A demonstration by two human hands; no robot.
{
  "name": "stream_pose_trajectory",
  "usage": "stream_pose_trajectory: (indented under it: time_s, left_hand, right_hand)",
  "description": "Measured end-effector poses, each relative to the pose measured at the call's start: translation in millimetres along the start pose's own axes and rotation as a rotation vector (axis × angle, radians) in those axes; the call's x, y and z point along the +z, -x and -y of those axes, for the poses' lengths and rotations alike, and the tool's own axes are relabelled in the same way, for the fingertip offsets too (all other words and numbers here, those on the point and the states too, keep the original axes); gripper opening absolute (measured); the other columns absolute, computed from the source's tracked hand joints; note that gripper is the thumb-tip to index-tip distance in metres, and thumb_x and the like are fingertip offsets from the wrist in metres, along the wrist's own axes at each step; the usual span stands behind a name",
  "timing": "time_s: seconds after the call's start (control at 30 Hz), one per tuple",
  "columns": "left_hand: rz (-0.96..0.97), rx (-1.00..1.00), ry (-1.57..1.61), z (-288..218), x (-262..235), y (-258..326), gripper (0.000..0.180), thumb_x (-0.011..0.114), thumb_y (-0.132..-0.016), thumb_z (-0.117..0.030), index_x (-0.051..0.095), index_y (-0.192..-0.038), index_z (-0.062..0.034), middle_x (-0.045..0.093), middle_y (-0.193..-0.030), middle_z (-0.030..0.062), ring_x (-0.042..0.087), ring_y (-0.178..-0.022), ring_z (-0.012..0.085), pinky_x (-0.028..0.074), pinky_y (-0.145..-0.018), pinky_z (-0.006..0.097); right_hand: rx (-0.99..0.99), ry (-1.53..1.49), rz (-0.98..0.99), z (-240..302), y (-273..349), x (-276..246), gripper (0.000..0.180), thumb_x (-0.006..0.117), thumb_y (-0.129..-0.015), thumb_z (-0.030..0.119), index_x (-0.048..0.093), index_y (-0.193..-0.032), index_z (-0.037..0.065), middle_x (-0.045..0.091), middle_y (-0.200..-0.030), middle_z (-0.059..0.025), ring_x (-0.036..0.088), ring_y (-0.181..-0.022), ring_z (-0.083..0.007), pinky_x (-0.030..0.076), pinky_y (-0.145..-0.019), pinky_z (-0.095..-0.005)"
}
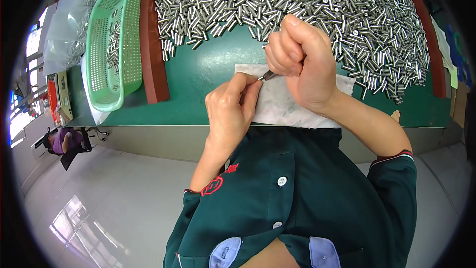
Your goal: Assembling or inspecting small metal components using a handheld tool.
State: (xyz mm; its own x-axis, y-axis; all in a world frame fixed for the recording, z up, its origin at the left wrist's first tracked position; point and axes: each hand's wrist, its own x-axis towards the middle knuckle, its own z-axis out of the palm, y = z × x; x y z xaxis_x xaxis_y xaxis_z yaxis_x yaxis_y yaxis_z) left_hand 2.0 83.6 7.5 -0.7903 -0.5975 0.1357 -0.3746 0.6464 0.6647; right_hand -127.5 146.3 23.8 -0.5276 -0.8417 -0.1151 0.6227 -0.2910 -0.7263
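The thumb and forefinger of the left hand (229,101) are pinched together near the middle of the frame, gripping a small metal piece (260,78) whose bright end shows between the fingertips. Just to its right, the right hand (306,64) is clenched, its fingers curled into a fist around a thin dark tool (268,75) — most of it is hidden in the palm, and only a short length sticks out toward the pinched piece. Whether the tool's tip touches that piece, I cannot tell.

Beneath both hands a whitish cloth (292,106) lies at the near edge of a green tabletop (198,77). Beyond it, a wide heap of short, shiny metal pins (277,0) fills the top of the frame and spreads down the right side, with a few loose ones at its lower edge. A red-brown bar (154,52) borders the heap on the left, and another bar (421,25) on the right.

Farther out, at the upper left, stands a pale green perforated basket (131,64) with some pins inside — clear plastic bags (64,30) lie beyond it. At the left edge, a person in purple (68,140) sits in the background.
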Motion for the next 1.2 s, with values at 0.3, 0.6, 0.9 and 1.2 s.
stream_pose_trajectory:
  time_s: [0.3,0.6,0.9,1.2]
  left_hand:
    - [-0.030,0.020,0.009,1.1,0.5,1.6,0.010,0.063,-0.069,-0.003,0.053,-0.067,-0.0016,0.050,-0.051,0.0102,0.049,-0.044,0.0251,0.037,-0.042,0.033]
    - [-0.056,0.000,0.044,1.7,3.4,2.1,0.010,0.063,-0.068,-0.003,0.054,-0.065,-0.0018,0.051,-0.052,0.0109,0.050,-0.046,0.0267,0.038,-0.043,0.034]
    - [-0.062,0.018,0.030,0.3,2.5,1.3,0.010,0.062,-0.069,-0.004,0.053,-0.064,-0.0024,0.051,-0.052,0.0110,0.050,-0.046,0.0277,0.038,-0.042,0.034]
    - [-0.106,-0.103,0.302,-2.7,-6.4,10.6,0.006,0.058,-0.076,-0.004,0.053,-0.075,-0.0016,0.052,-0.054,0.0044,0.046,-0.045,0.0128,0.035,-0.044,0.024]
  right_hand:
    - [0.000,-0.034,0.001,-1.7,1.4,1.1,0.039,0.037,-0.086,0.023,0.029,-0.050,0.010,0.028,-0.043,0.0018,0.020,-0.040,-0.0064,0.019,-0.039,-0.0228]
    - [-0.123,0.105,0.004,-10.7,6.5,4.8,0.038,0.039,-0.086,0.022,0.031,-0.052,0.008,0.028,-0.046,0.0020,0.022,-0.043,-0.0061,0.020,-0.041,-0.0229]
    - [-0.201,0.285,0.027,-14.0,6.6,7.9,0.036,0.043,-0.084,0.021,0.034,-0.054,0.005,0.032,-0.050,0.0028,0.028,-0.046,-0.0052,0.024,-0.040,-0.0232]
    - [-0.166,-0.151,0.017,18.6,-2.8,-3.3,0.039,0.035,-0.087,0.021,0.027,-0.051,0.011,0.025,-0.042,0.0015,0.018,-0.038,-0.0075,0.017,-0.038,-0.0240]
